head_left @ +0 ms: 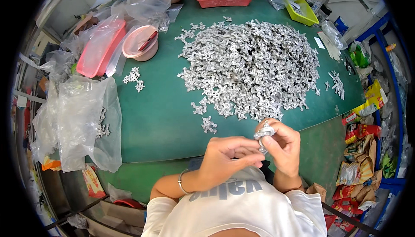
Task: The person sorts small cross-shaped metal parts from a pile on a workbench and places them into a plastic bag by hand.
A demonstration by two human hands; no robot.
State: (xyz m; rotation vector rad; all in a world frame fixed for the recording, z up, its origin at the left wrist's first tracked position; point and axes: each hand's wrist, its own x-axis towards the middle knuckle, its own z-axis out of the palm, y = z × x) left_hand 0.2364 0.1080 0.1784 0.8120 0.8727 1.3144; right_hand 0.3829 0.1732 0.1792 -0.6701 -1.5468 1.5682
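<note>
Both hands meet just above the near edge of the green table (164, 124): the right hand (283, 144) pinches a small silvery metal bracket (264, 132) between thumb and fingers, and the left hand (229, 155) closes on its lower end. It looks light, stiff and slick, with sharp stamped edges, so the flat faces seem the safest hold. The big heap of brackets (250, 68) lies just beyond.

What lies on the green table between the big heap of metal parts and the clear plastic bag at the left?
In the head view, the table between the heap of metal parts and the clear plastic bag is mostly bare; only a small cluster of metal parts lies there.
</note>
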